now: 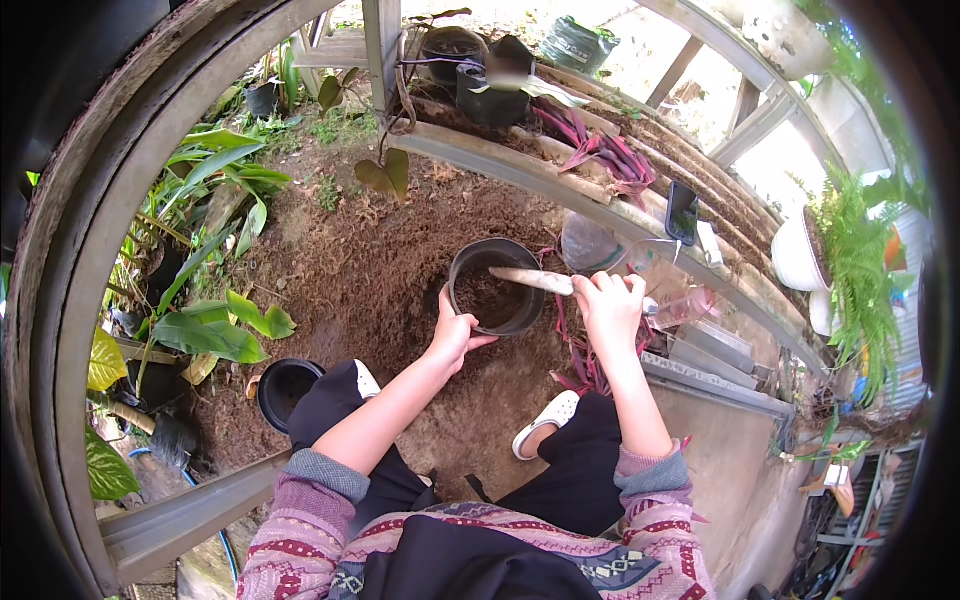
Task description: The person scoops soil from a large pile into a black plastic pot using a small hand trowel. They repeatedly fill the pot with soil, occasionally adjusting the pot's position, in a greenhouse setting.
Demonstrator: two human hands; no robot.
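Observation:
My left hand (453,331) grips the near left rim of a round black plastic plant pot (534,306). Dark, crumbly soil (487,296) lies inside the pot, which tilts a little so its opening faces me. In my right hand (609,304) is a long, flat, knife-like tool (534,280) with a pale, dirt-marked surface. Its tip reaches over the rim into the pot's mouth; whether it touches the soil I cannot tell. Loose brown soil (360,262) spreads on the ground around the pot.
Another black pot (289,390) stands by my left knee. Purple-leaved cuttings (589,364) lie near my right foot. Beyond, a ledge (517,159) carries potted plants, purple plants (611,157) and a smartphone (682,212). Leafy plants (202,330) crowd the left; a metal beam (195,517) crosses lower left.

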